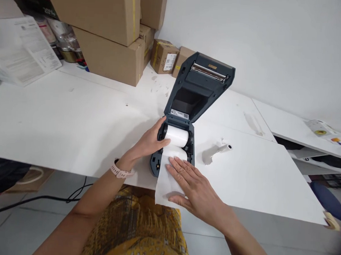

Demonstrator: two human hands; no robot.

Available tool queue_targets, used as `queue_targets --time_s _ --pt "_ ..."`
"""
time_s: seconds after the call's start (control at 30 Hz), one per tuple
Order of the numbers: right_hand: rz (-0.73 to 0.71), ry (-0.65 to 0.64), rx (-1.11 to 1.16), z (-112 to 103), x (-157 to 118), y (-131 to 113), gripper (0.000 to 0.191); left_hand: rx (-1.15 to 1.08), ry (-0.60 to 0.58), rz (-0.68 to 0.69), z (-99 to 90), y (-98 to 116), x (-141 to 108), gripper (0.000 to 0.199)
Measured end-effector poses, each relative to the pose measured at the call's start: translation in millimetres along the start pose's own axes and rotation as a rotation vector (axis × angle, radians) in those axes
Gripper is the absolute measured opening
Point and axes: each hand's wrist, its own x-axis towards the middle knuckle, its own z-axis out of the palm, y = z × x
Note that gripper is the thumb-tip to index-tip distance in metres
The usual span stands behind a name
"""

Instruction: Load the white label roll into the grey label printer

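A dark label printer [201,87] stands on the white table with its lid raised. Inside it lies a white paper roll [176,136], and a strip of paper [167,184] comes off it over the printer's front and past the table edge. My left hand [150,141] rests at the printer's left side, its thumb at the roll's lower left and its fingers apart around the housing. Flat on the paper strip lies my right hand [194,186], fingers stretched out and thumb spread over the lower part of the strip.
Right of the printer, a thin roll with crumpled paper [216,152] lies on the table [256,177]. Cardboard boxes [111,56] stand at the back left, beside papers [23,51]. A small labelled box [164,58] is behind the printer. Black cables [49,198] hang below the left table edge.
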Motion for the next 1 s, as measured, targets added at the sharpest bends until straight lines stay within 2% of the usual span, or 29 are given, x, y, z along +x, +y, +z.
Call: queue_targets --time_s 0.07,0.13,0.17,0.23,0.27,0.3,0.37,0.43,0.53,0.63,0.7,0.77,0.9,1.0 --pt "-0.006 -0.035 0.108 -18 -3 4 0.101 0.024 -0.053 0.007 1.0 -1 1 0.100" --pt "0.024 0.038 0.232 -43 -2 15 0.081 0.033 -0.105 0.016 -0.1 -3 1 0.103" --pt "0.069 0.146 0.269 -57 3 23 0.065 0.029 -0.119 0.024 -1.0 -4 1 0.103" --pt "0.222 0.513 0.245 -82 21 45 0.045 0.021 -0.129 0.033 -2.8 -5 1 0.102" --pt "0.284 0.698 0.217 -93 34 59 0.043 0.026 -0.129 0.034 -3.4 -4 0 0.103" --pt "0.323 0.817 0.220 -102 49 74 0.047 0.043 -0.125 0.036 -3.6 -2 0 0.104" --pt "0.372 0.851 0.327 -114 82 103 0.060 0.121 -0.095 0.067 -3.4 2 -3 0.104" --pt "0.400 0.801 0.413 -123 111 126 0.070 0.243 -0.066 0.172 -2.9 9 -6 0.096" --pt "0.349 0.760 0.410 -129 137 143 0.078 0.407 -0.162 0.384 -3.1 17 -12 0.068" --pt "0.279 0.796 0.365 -128 142 148 0.078 0.517 -0.361 0.457 -3.3 24 -16 0.057" --pt "0.243 0.821 0.350 -124 141 151 0.077 0.581 -0.431 0.456 -1.9 29 -18 0.066" --pt "0.224 0.837 0.352 -121 140 153 0.077 0.635 -0.454 0.465 0.8 34 -21 0.077" --pt "0.239 0.829 0.313 -120 142 159 0.079 0.712 -0.469 0.536 5.7 38 -29 0.085" --pt "0.259 0.816 0.296 -121 143 160 0.084 0.723 -0.541 0.588 4.8 37 -31 0.089"
